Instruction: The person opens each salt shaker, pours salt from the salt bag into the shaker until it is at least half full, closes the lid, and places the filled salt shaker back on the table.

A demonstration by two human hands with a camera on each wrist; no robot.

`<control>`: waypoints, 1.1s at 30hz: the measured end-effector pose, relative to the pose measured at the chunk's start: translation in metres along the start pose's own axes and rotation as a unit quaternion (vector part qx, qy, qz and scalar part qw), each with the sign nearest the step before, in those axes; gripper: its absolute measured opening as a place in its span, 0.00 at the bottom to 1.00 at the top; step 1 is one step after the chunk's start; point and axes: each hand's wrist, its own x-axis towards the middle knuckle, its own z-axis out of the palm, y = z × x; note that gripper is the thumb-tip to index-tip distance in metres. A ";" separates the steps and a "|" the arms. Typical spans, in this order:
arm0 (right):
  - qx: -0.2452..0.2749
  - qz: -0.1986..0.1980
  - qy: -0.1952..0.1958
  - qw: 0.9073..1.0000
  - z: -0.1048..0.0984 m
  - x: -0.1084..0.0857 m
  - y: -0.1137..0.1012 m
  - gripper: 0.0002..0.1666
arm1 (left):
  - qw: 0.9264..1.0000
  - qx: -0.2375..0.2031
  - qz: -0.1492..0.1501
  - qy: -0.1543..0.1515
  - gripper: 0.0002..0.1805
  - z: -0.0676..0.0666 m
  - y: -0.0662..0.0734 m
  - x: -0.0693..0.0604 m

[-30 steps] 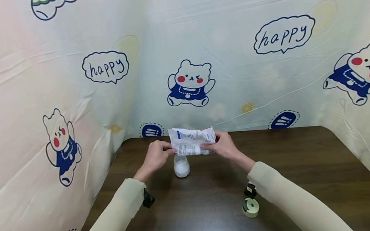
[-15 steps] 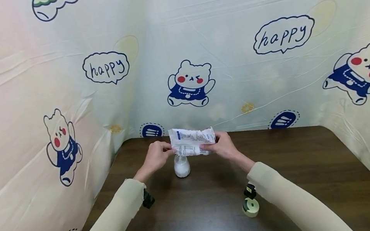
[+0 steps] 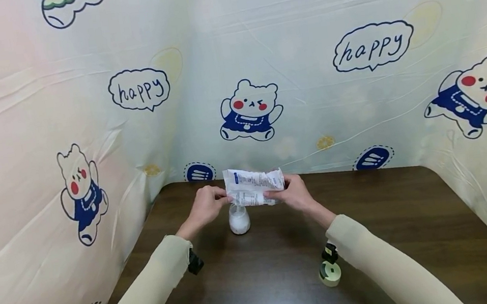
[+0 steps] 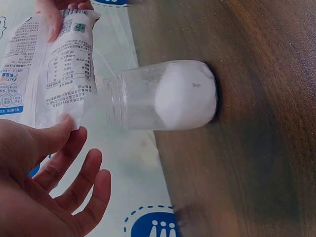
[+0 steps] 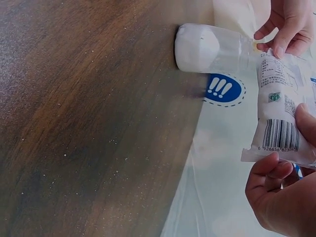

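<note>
Both hands hold a white printed packet (image 3: 254, 186) tilted over a small glass jar (image 3: 239, 220). My left hand (image 4: 54, 168) pinches the packet's corner at the jar end between thumb and forefinger, its other fingers loosely bent. At the opposite end, my right hand (image 5: 284, 195) grips the packet near its barcode, thumb on the printed face. The jar stands upright, its lower part filled with fine white grains (image 4: 185, 96). A faint whitish blur lies between the packet's corner and the jar's mouth; whether grains are falling there is hard to tell.
A pale yellow-green round piece (image 3: 330, 273), like a lid, lies on the dark wooden table (image 3: 261, 283) beside the right sleeve. Tiny white specks dot the tabletop in the right wrist view. Patterned cloth (image 3: 312, 112) hangs behind and at the sides.
</note>
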 end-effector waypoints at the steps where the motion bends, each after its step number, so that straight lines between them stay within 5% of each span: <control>1: 0.001 -0.001 0.000 1.000 0.000 0.000 0.000 0.25 | 1.000 0.000 0.001 -0.001 0.09 0.000 -0.001 0.000; 15: -0.006 0.000 -0.009 1.000 0.004 0.003 -0.001 0.23 | 1.000 0.009 -0.001 0.001 0.09 -0.003 -0.004 -0.004; 23: -0.003 0.002 -0.005 1.000 0.004 0.003 -0.005 0.23 | 1.000 0.013 0.024 0.005 0.06 -0.005 -0.002 -0.004; 33: -0.005 0.010 -0.003 1.000 0.002 0.001 -0.002 0.22 | 1.000 0.009 0.012 0.002 0.07 -0.003 0.001 -0.005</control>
